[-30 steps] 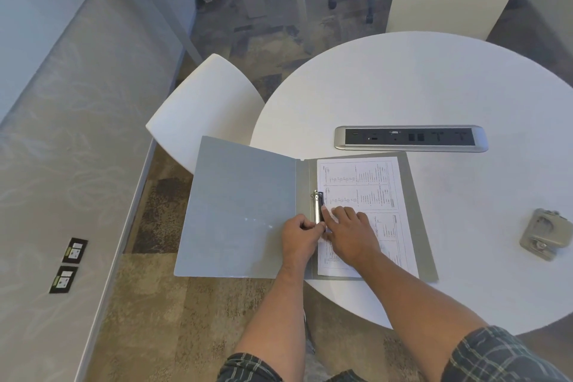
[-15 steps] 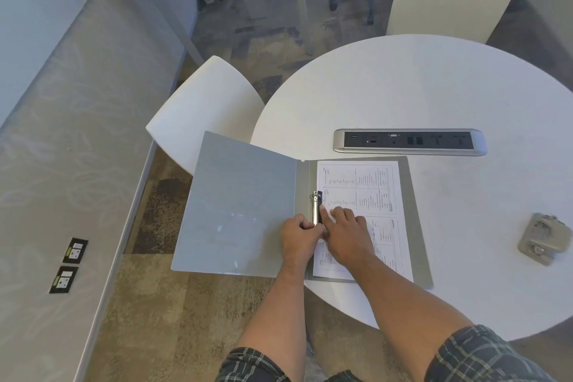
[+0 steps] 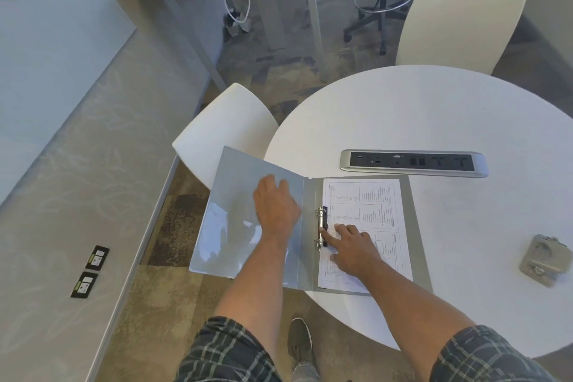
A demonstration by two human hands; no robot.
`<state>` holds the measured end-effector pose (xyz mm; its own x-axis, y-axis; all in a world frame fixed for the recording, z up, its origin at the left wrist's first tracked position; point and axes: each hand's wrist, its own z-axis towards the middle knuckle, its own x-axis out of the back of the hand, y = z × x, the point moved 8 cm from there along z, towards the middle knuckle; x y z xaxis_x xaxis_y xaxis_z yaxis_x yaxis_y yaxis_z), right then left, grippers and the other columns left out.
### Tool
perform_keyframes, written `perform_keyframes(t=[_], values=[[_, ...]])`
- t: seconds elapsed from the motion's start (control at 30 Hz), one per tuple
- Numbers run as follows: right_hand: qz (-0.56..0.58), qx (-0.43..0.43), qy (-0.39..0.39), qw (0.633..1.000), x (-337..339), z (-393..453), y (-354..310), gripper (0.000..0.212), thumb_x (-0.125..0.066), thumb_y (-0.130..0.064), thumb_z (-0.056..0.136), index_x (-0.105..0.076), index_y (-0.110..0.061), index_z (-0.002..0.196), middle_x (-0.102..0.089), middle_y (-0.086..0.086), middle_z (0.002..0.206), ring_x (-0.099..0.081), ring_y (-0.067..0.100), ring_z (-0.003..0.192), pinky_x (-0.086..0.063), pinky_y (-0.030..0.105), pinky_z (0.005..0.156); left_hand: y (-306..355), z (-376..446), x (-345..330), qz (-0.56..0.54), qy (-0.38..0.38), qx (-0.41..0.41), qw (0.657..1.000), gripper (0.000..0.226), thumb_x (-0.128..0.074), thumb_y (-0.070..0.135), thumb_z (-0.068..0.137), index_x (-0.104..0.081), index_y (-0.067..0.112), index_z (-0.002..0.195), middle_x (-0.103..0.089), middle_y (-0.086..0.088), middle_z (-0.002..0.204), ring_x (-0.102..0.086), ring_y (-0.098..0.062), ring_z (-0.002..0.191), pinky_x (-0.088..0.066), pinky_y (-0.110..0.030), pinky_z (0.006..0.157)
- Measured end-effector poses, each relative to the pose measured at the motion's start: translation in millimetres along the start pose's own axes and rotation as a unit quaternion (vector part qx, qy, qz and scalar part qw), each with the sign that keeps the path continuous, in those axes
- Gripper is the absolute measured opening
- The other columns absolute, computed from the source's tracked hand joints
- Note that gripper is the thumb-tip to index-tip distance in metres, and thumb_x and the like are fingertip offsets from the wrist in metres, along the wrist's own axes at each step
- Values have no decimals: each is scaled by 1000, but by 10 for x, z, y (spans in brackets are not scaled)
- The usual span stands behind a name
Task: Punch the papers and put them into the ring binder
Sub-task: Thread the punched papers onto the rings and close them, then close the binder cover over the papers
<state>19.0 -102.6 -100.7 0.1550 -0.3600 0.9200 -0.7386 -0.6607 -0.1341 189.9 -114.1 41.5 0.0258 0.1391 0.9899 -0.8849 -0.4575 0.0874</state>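
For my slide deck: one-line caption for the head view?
Left hand on the open binder cover, right hand pressing filed paper.

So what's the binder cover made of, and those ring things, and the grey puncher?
The ring binder's cover looks like grey card under a glossy plastic film: light glares off it. The rings look like shiny metal, silvery with bright glints. The hole punch seems to be dull grey metal or maybe plastic; it is too small to tell.
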Motion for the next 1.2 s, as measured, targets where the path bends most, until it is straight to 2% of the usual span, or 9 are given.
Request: perform_keyframes(t=[0.17, 0.3, 0.57, 0.7, 0.77, 0.87, 0.97, 1.07, 1.2], values=[[5, 7, -16, 1000, 86, -26, 55, 79, -50, -26, 102, 0, -33, 163, -26, 1, 166, -35, 26, 143, -42, 44, 106, -486, 205, 406, 61, -71, 173, 980, 95, -72, 41, 80, -22, 17, 157, -4, -32, 165, -7, -47, 154, -20, -57, 119], [52, 7, -29, 998, 142, -36, 95, 85, -50, -15, 99, 4, -37, 162, -36, -3, 163, -47, 25, 136, -50, 43, 100, -741, 155, 475, -40, -160, 265, 950, 101, -64, 42, 83, -4, 14, 159, -35, -28, 154, -38, -43, 141, -22, -55, 114], [113, 22, -49, 992, 70, -76, 201, 93, -49, -9, 96, 8, -43, 161, -22, -9, 168, -51, 22, 138, -55, 35, 91, -1183, 100, 792, 4, -161, 301, 940, 99, -60, 51, 83, -13, 5, 158, -34, -25, 158, -27, -45, 148, -15, -57, 119], [152, 10, -56, 987, 21, -55, 214, 90, -48, -11, 96, 5, -45, 160, -23, -12, 167, -45, 22, 143, -49, 42, 103, -1299, -39, 802, -97, -176, 302, 932, 49, -60, 39, 85, -56, 12, 126, -62, -10, 121, -51, -37, 126, -12, -59, 116], [167, -1, -57, 984, 4, -37, 226, 87, -47, -14, 97, 3, -46, 160, -26, -10, 167, -42, 23, 146, -44, 46, 109, -1213, -21, 892, -112, -149, 285, 940, 34, -59, 37, 88, -60, 11, 110, -63, -10, 111, -55, -36, 119, -23, -53, 113], [211, -17, -78, 974, -8, 7, 242, 80, -48, -25, 102, 4, -47, 159, -36, 1, 164, -51, 29, 138, -43, 47, 112, -1065, 68, 1000, -197, -102, 254, 941, 47, -62, 46, 91, -65, 5, 115, -70, -13, 117, -66, -35, 108, -52, -42, 96], [334, -38, -69, 939, 124, -26, 278, 72, -50, -42, 104, -8, -40, 162, -39, 7, 162, -43, 32, 145, -31, 47, 120, -701, 98, 1039, -373, -143, 199, 895, 67, -61, 65, 89, -76, 0, 95, -79, -15, 92, -74, -29, 74, -60, -33, 68], [502, -64, -11, 863, 377, -167, 387, 61, -55, -56, 99, -44, -32, 154, -52, 3, 153, -50, 28, 139, -33, 46, 117, -245, 14, 909, -443, -268, 156, 841, 85, -47, 78, 89, -78, -1, 90, -79, -19, 84, -72, -27, 60, -61, -30, 68], [663, -106, 32, 741, 581, -370, 702, 54, -51, -65, 95, -77, -22, 115, -77, 0, 116, -73, 22, 101, -52, 43, 95, 150, -130, 457, -386, -348, 99, 849, 51, -66, 52, 92, -75, 5, 107, -81, -12, 95, -74, -22, 71, -49, -29, 70]])
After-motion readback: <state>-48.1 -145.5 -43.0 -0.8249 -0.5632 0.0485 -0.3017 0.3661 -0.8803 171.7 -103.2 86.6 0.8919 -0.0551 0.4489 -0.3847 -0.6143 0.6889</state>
